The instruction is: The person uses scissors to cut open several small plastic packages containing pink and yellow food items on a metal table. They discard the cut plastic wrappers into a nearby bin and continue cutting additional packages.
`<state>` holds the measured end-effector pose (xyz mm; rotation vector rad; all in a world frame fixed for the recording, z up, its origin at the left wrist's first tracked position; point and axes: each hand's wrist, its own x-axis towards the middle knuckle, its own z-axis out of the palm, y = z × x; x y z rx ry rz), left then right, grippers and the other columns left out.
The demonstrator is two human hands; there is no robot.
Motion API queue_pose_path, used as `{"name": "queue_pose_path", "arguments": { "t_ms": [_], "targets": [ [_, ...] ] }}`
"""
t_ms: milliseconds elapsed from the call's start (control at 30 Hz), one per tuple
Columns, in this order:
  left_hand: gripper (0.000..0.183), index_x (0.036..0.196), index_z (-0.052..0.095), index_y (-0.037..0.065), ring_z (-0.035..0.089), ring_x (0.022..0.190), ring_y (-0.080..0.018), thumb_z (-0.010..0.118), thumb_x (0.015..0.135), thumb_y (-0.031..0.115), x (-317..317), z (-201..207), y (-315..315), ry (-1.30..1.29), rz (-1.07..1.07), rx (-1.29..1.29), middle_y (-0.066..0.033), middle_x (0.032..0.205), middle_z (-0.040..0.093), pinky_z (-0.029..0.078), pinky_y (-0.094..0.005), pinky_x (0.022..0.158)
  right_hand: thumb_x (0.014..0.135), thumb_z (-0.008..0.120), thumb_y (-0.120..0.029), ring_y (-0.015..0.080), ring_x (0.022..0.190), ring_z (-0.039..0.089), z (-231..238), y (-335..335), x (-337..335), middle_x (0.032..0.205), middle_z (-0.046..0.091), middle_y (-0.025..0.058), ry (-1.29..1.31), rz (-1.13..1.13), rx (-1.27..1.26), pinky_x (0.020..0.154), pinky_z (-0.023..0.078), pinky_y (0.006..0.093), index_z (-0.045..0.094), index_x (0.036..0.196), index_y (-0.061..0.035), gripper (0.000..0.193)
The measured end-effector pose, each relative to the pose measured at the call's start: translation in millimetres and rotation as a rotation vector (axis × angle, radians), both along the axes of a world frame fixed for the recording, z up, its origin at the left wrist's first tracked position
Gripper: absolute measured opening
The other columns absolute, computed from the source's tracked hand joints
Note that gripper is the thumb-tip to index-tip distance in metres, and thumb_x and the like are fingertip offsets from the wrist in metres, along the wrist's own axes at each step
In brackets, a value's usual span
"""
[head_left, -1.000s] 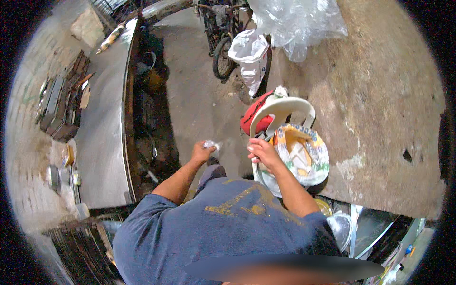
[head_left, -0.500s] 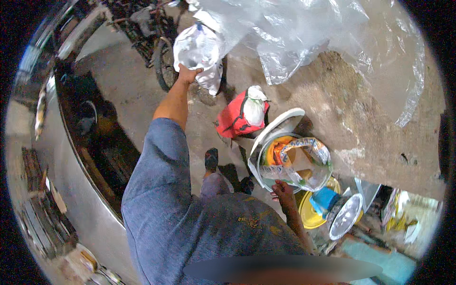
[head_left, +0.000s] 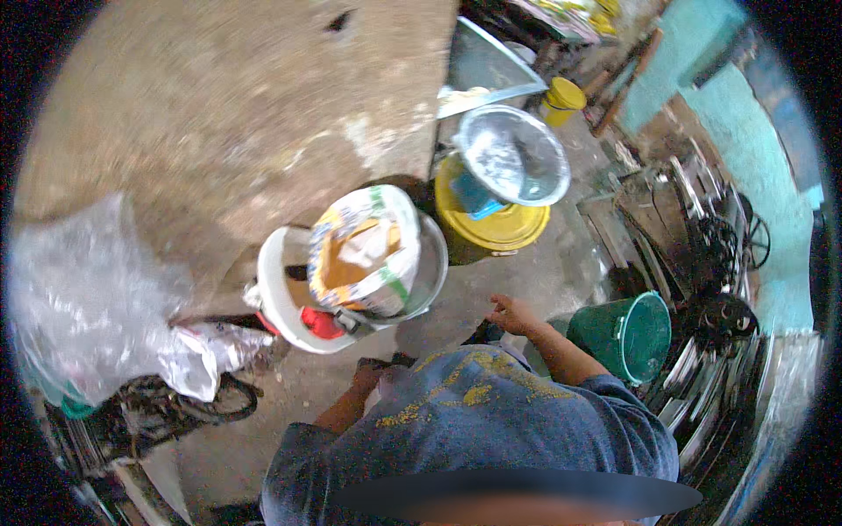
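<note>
My right hand is held out over the floor, empty, with its fingers apart. It is nearest the green bucket on its right, touching nothing. Low in front of my body is my left hand, dark and blurred, so its fingers are hard to make out. Ahead of it stands a tub holding an open printed sack with something orange-brown and a pale piece inside. A white round lid leans at the tub's left, with a bit of red bag showing by it.
A yellow lidded tub carries a blue item and a tilted metal basin. Clear plastic sheeting lies at left, beside a bicycle wheel. Scrap wood and metal line the turquoise wall. A small yellow bucket stands farther back.
My view has swung to the right. My left hand has let go of the white sack and come back near my body. My right hand has moved away from the tub.
</note>
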<state>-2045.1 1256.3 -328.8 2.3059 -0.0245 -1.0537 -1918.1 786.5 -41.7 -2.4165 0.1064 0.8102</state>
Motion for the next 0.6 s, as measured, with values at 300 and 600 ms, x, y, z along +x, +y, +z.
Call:
{"name": "queue_pose_path", "arguments": {
  "t_ms": [300, 600],
  "targets": [
    [0.064, 0.141, 0.048, 0.004, 0.063, 0.11, -0.0215, 0.072, 0.09, 0.034, 246, 132, -421, 0.108, -0.205, -0.371, -0.0123, 0.129, 0.062, 0.05, -0.0351, 0.097, 0.085, 0.075, -0.031, 0.031, 0.101, 0.069, -35, -307, -31, 0.108, 0.071, 0.0207, -0.158, -0.474, -0.095, 0.086, 0.054, 0.0413, 0.059, 0.129, -0.0013, 0.055],
    [0.061, 0.14, 0.052, 0.004, 0.065, 0.112, -0.0251, 0.07, 0.09, 0.036, 381, 340, -675, 0.005, -0.398, -0.638, -0.0182, 0.131, 0.063, 0.05, -0.0373, 0.097, 0.087, 0.073, -0.033, 0.0299, 0.097, 0.07, 29, -432, 72, 0.109, 0.071, 0.0166, -0.29, -0.616, 0.125, 0.086, 0.054, 0.0403, 0.059, 0.128, -0.0026, 0.053]
  ]
}}
